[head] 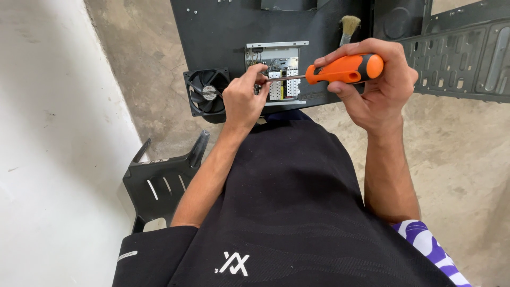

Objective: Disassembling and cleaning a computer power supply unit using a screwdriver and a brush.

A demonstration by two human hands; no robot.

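Observation:
My right hand (376,90) grips a screwdriver with an orange and black handle (344,68), its metal shaft pointing left. My left hand (243,98) pinches something small at the screwdriver's tip; what it is stays hidden by the fingers. Both hands hover over a metal-framed circuit unit (279,72) with white connectors, mounted on a black panel (223,32) lying on the concrete floor. A black cooling fan (207,91) sits at the panel's edge, just left of my left hand.
A small brush (349,27) lies on the panel above the screwdriver. A black perforated metal cover (457,56) lies at the upper right. A black plastic part (159,183) rests on the floor at left, beside a white wall. My dark-clothed lap fills the foreground.

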